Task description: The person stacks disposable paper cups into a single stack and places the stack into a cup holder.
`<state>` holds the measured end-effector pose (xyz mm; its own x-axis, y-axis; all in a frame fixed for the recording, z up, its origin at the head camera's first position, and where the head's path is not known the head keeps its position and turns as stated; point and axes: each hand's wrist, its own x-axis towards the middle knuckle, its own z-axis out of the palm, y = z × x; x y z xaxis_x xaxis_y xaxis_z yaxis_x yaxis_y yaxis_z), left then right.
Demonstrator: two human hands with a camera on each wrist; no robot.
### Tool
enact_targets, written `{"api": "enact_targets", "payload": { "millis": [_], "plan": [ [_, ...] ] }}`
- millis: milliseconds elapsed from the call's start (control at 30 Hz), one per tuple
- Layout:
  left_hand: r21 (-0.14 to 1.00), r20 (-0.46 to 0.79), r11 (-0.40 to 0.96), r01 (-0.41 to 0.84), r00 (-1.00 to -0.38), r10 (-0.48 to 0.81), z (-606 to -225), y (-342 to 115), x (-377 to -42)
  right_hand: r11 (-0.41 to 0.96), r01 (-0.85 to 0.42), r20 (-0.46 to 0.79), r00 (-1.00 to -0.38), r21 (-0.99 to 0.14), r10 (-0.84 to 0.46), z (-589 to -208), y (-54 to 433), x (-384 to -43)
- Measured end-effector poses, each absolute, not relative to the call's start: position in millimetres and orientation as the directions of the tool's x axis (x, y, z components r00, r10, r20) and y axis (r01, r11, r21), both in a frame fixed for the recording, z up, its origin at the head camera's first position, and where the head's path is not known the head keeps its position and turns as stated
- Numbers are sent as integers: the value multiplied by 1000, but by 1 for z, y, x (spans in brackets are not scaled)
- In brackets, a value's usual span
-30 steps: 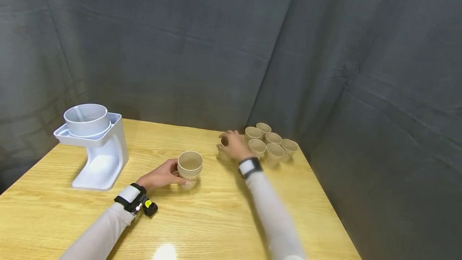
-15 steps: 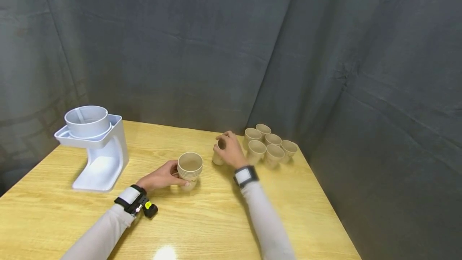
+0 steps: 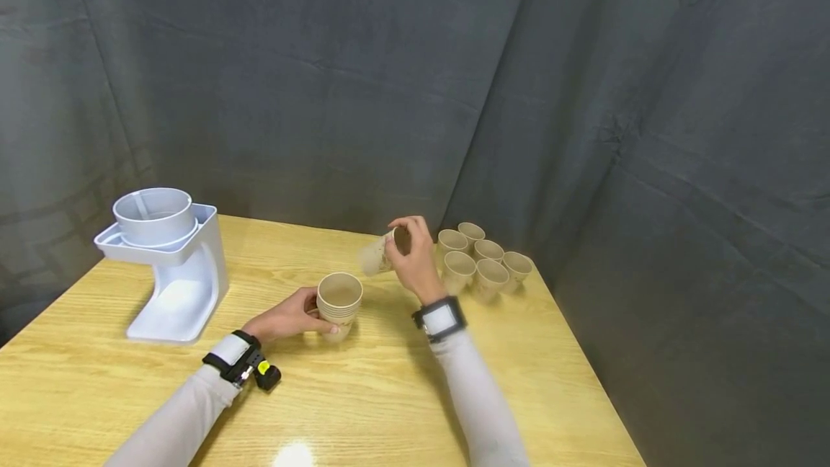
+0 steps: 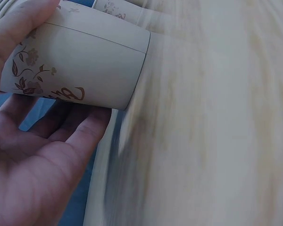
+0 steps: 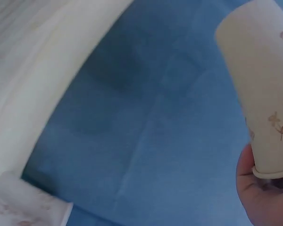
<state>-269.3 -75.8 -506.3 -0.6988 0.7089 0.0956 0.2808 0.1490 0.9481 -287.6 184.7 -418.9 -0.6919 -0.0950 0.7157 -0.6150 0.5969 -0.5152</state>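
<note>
My left hand [image 3: 290, 317] grips a stack of nested beige paper cups [image 3: 341, 301] upright at the middle of the table, thumb on the near side. Brown flowers are printed on the stack's outer cup [image 4: 80, 61] in the left wrist view. To the right and farther back, my right hand [image 3: 415, 256] holds a single paper cup [image 3: 377, 256] near its rim. That cup is tilted, its mouth toward the palm and its base pointing left. In the right wrist view the fingers [image 5: 247, 174] curl at the rim of the flower-printed cup [image 5: 262, 94].
Several upright paper cups [image 3: 491, 276] stand in a cluster at the table's back right corner. A white stand [image 3: 181, 287] carrying a round white container [image 3: 154, 218] is at the left. A dark grey curtain [image 3: 292, 92] hangs behind the wooden table [image 3: 363, 409].
My right hand has drawn one cup leftward from beside the cluster, lifted it and tipped it over sideways. The left hand and its stack stay in place.
</note>
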Motion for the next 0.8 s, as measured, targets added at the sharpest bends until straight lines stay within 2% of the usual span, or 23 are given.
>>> {"api": "enact_targets", "payload": {
  "millis": [167,333,533,800],
  "plan": [
    [954,100,129,272,-692,715,-507,-77,-270,542,-687,777,-622,-484,-95,-402,176,-272],
    [955,90,137,265,-694,714,-505,-77,-270,483,-738,790,-597,-471,-140,-392,166,-255],
    [958,78,137,251,-690,720,-504,-76,-268,444,-745,751,-626,-498,-208,-395,157,-251],
    [956,73,149,254,-694,716,-505,-77,-270,485,-734,692,-653,-476,-309,-403,147,-252]
  ]
}}
